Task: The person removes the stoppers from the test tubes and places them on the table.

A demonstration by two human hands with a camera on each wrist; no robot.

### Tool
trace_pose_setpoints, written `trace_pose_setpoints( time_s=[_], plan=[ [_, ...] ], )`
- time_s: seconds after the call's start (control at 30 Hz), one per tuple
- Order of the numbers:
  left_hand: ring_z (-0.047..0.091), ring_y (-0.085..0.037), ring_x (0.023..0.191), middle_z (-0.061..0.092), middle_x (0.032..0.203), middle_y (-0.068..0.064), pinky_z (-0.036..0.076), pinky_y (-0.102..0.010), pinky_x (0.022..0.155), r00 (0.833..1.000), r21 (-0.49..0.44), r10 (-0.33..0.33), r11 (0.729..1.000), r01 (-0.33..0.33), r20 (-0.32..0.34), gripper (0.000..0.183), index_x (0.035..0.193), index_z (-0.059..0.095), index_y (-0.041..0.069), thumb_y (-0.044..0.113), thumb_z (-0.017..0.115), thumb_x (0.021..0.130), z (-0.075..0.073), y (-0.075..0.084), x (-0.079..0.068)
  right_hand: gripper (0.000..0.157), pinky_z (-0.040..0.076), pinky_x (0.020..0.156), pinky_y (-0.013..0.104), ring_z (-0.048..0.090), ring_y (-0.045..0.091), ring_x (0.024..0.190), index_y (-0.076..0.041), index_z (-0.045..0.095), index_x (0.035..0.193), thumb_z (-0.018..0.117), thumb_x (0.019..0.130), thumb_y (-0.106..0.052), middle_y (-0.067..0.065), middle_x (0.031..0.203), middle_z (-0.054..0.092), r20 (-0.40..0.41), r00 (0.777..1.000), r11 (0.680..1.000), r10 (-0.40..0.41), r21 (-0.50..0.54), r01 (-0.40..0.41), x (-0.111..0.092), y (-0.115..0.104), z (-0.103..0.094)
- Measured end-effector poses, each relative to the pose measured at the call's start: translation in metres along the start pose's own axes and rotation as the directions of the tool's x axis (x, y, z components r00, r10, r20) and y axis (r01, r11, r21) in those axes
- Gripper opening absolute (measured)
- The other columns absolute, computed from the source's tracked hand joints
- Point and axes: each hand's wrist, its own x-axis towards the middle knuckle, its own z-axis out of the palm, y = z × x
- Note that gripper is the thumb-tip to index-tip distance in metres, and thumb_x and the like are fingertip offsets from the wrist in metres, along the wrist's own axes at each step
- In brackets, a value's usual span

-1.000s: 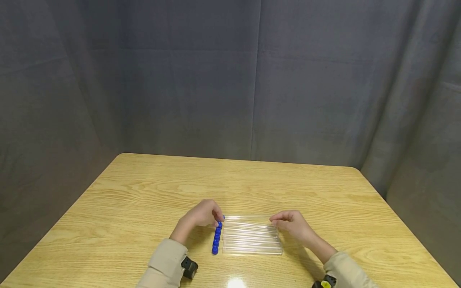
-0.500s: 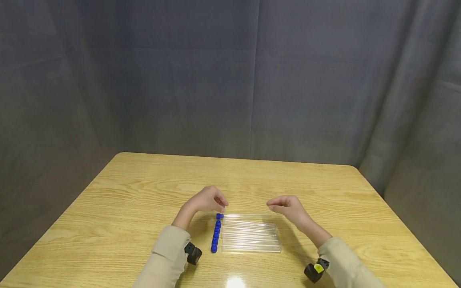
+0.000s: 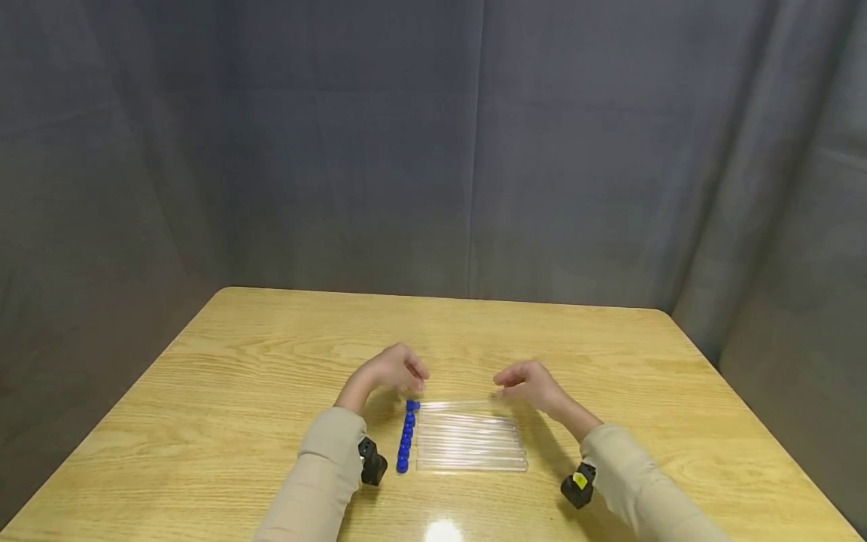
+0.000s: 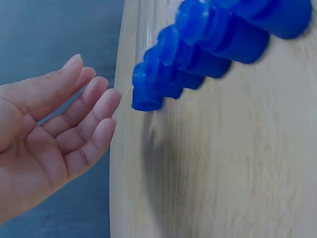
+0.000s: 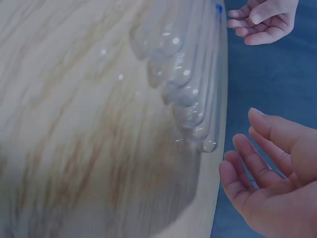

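Several clear test tubes (image 3: 470, 444) lie side by side on the wooden table, with their rounded ends to the right. Blue caps (image 3: 405, 444) form a column along their left ends. The farthest test tube (image 3: 454, 405) lies at a slight angle to the others, a small gap apart. My left hand (image 3: 398, 367) hovers just above and beyond its blue cap (image 4: 147, 96), fingers loosely bent and holding nothing. Over the tube's right end hovers my right hand (image 3: 531, 385), fingers apart and relaxed. In the right wrist view, the rounded tube ends (image 5: 185, 94) sit beside that hand.
The wood-grain table (image 3: 271, 339) extends around the tubes on all sides. Behind it hangs a grey curtain (image 3: 352, 188), which also covers both sides. A bright light reflection lies on the table near its front.
Both hands have let go of the farthest test tube's two ends and risen away from it. The tube now lies at the far side of the row. The other tubes have stayed in place.
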Motion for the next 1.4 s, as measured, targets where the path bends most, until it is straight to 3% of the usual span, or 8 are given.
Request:
trace_pose_setpoints(
  time_s=[0.2,0.63,0.93,1.13,1.4],
  plan=[
    [0.051,-0.012,0.062,0.06,0.074,-0.004,0.047,-0.031,0.058,1.0,-0.008,-0.017,1.0,0.017,0.007,0.016,0.092,0.064,-0.007,-0.003,0.066,0.077,0.002,-0.004,0.001,0.021,0.05,0.067,0.031,0.057,0.024,0.08,0.014,0.061,0.094,0.066,0.076,0.006,0.023,0.092,0.061,0.055,0.998,0.999,0.004,-0.048,-0.001,0.002,0.003,0.002],
    [0.058,-0.014,0.064,0.063,0.073,-0.008,0.048,-0.027,0.057,0.995,-0.011,-0.101,0.995,0.101,0.02,0.012,0.09,0.064,-0.006,-0.004,0.065,0.078,0.005,-0.013,0.003,0.019,0.048,0.061,0.027,0.055,0.014,0.069,0.013,0.064,0.085,0.07,0.067,0.012,0.017,0.079,0.064,0.061,0.998,0.993,0.011,-0.121,-0.004,0.004,0.01,0.008],
    [0.05,-0.011,0.055,0.061,0.071,-0.003,0.046,-0.023,0.054,0.992,0.03,-0.124,0.992,0.124,0.016,0.012,0.091,0.065,-0.003,-0.001,0.065,0.079,0.005,-0.019,0.002,0.017,0.047,0.058,0.024,0.055,0.013,0.067,0.008,0.067,0.082,0.073,0.066,0.008,0.011,0.079,0.065,0.058,0.998,0.978,0.015,-0.209,-0.003,0.002,0.013,0.009],
    [0.048,-0.01,0.053,0.061,0.069,-0.003,0.043,-0.021,0.051,0.992,0.015,-0.13,0.991,0.13,0.003,0.012,0.091,0.066,-0.004,-0.001,0.065,0.079,0.007,-0.021,0.001,0.015,0.047,0.056,0.024,0.056,0.014,0.066,0.009,0.067,0.083,0.071,0.068,0.007,0.013,0.079,0.065,0.054,0.999,0.981,0.007,-0.191,0.003,0.0,0.014,0.009],
    [0.045,-0.01,0.049,0.059,0.064,-0.004,0.039,-0.019,0.049,0.988,-0.008,-0.157,0.988,0.157,0.015,0.011,0.089,0.066,-0.004,0.003,0.063,0.081,0.006,-0.02,0.002,0.013,0.05,0.057,0.027,0.059,0.016,0.067,0.009,0.067,0.081,0.071,0.068,0.007,0.015,0.078,0.066,0.005,0.999,0.982,0.051,-0.18,-0.049,0.001,0.014,0.01]
  ],
)
